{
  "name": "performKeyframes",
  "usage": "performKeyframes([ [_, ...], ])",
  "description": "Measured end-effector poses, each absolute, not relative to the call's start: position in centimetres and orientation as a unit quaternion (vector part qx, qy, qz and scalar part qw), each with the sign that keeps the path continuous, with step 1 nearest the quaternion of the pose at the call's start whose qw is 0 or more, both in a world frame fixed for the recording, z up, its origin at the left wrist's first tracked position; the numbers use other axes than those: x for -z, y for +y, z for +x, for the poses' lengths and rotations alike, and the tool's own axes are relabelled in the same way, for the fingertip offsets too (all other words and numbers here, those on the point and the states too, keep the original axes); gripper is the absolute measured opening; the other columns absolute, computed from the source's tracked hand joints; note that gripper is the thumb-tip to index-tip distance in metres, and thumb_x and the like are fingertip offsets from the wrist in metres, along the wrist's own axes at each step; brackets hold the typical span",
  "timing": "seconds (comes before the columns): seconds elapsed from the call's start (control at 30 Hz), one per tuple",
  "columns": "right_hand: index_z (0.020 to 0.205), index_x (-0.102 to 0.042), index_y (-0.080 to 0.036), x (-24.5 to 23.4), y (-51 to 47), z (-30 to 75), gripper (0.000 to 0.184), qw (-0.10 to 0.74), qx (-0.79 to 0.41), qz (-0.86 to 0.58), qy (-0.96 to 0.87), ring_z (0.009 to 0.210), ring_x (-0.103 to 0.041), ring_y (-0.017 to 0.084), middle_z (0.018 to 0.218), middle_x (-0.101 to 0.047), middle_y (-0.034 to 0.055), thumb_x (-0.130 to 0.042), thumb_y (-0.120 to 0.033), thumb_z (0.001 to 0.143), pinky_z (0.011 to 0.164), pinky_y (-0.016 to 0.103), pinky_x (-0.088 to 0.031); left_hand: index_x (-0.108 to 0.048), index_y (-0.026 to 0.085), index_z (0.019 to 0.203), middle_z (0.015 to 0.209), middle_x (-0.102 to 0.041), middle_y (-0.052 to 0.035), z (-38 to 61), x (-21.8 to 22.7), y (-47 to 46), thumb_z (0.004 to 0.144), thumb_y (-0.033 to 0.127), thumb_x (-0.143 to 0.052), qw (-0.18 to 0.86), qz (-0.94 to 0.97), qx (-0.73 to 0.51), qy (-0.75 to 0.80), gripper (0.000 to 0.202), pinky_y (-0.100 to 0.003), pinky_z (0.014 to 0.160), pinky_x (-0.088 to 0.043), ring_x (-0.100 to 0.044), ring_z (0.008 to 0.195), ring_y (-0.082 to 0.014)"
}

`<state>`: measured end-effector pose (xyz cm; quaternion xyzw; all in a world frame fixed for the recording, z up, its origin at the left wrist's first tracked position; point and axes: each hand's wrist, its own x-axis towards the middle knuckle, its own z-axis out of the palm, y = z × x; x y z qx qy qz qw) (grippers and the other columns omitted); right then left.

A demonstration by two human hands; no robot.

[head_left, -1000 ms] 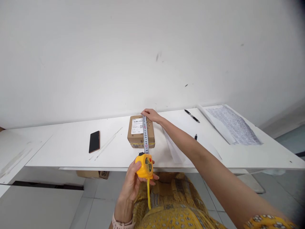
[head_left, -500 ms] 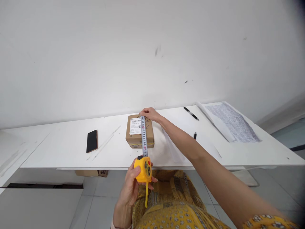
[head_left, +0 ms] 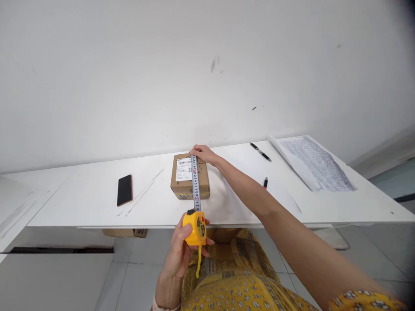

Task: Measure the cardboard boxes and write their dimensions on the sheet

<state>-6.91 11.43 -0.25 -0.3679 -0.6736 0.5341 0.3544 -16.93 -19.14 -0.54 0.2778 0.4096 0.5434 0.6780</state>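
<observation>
A small cardboard box [head_left: 184,183] with a white label sits on the white table [head_left: 81,203]. My left hand [head_left: 180,252] is closed round a yellow tape measure case [head_left: 195,227] just off the table's front edge. Its white blade [head_left: 195,183] runs from the case over the box top. My right hand [head_left: 202,153] reaches across and pinches the blade's end at the box's far edge.
A black phone [head_left: 124,190] lies left of the box, with a thin clear strip [head_left: 144,192] beside it. Two pens [head_left: 260,152] [head_left: 265,183] and printed sheets [head_left: 313,164] lie to the right. A cardboard carton [head_left: 125,233] sits under the table. The wall stands close behind.
The view has shifted slightly, so box and hands sit a little higher in the picture. Both hands keep their hold and the tape stays stretched over the box.
</observation>
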Motion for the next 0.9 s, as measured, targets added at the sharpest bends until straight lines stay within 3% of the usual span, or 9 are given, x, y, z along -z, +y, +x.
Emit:
performKeyframes([
  [0.2,0.072,-0.058,-0.02,0.0,11.2,-6.9,0.022,0.355,-0.532,-0.372,-0.673,0.077,-0.055,0.017,0.079,-0.063,0.0015,-0.061,-0.04,0.08,0.074,0.03,-0.042,-0.06,0.018,0.117,0.112,-0.069,-0.0129,-16.9,1.3,-18.8,0.082,0.055,-0.07,0.668,0.282,-0.555,0.406,0.052,-0.027,0.047,-0.057,-0.074,0.071,-0.0247],
  [0.3,0.098,-0.067,-0.02,0.0,10.5,-6.0,0.035,0.405,-0.525,-0.362,-0.655,0.096,-0.061,0.021,0.104,-0.07,0.0071,-0.052,-0.051,0.089,0.086,0.034,-0.046,-0.057,0.019,0.125,0.115,-0.069,-0.0152,-17.7,1.4,-19.5,0.081,0.055,-0.071,0.645,0.291,-0.574,0.412,0.058,-0.027,0.048,-0.056,-0.074,0.072,-0.0253],
  [0.4,0.12,-0.064,-0.022,0.9,8.6,-4.1,0.051,0.492,-0.514,-0.37,-0.597,0.107,-0.062,0.022,0.115,-0.069,0.0096,-0.038,-0.059,0.096,0.095,0.037,-0.046,-0.054,0.023,0.13,0.132,-0.062,-0.0169,-19.4,1.6,-20.0,0.074,0.055,-0.078,0.556,0.32,-0.633,0.432,0.069,-0.028,0.051,-0.057,-0.073,0.077,-0.025],
  [0.53,0.119,-0.066,-0.023,3.6,4.2,-1.4,0.052,0.542,-0.424,-0.409,-0.599,0.101,-0.063,0.023,0.103,-0.069,0.0078,-0.036,-0.061,0.098,0.096,0.04,-0.048,-0.054,0.026,0.124,0.147,-0.05,-0.0142,-22.5,3.1,-18.2,0.063,0.055,-0.084,0.408,0.33,-0.7,0.484,0.074,-0.028,0.052,-0.058,-0.073,0.077,-0.0216],
  [0.67,0.134,-0.06,-0.026,6.4,0.1,-0.4,0.05,0.482,-0.38,-0.373,-0.696,0.095,-0.062,0.023,0.096,-0.067,0.0057,-0.038,-0.054,0.099,0.092,0.041,-0.048,-0.052,0.024,0.118,0.12,-0.063,-0.009,-24.1,5.0,-14.9,0.061,0.052,-0.086,0.43,0.316,-0.678,0.505,0.072,-0.027,0.052,-0.058,-0.072,0.071,-0.0198],
  [0.77,0.14,-0.056,-0.028,7.1,-1.2,-0.7,0.052,0.45,-0.35,-0.334,-0.751,0.091,-0.062,0.024,0.097,-0.065,0.0061,-0.048,-0.053,0.095,0.088,0.042,-0.051,-0.052,0.022,0.116,0.101,-0.065,-0.0039,-23.8,5.3,-13.6,0.059,0.051,-0.087,0.469,0.321,-0.662,0.488,0.072,-0.026,0.049,-0.056,-0.071,0.065,-0.0189],
  [0.9,0.138,-0.057,-0.03,5.8,-1.5,-0.8,0.062,0.443,-0.322,-0.344,-0.763,0.083,-0.06,0.025,0.09,-0.062,0.0057,-0.064,-0.058,0.084,0.078,0.043,-0.053,-0.052,0.02,0.118,0.101,-0.065,-0.0041,-23.3,4.2,-13.9,0.064,0.048,-0.086,0.484,0.345,-0.655,0.466,0.07,-0.024,0.048,-0.055,-0.071,0.066,-0.0181],
])
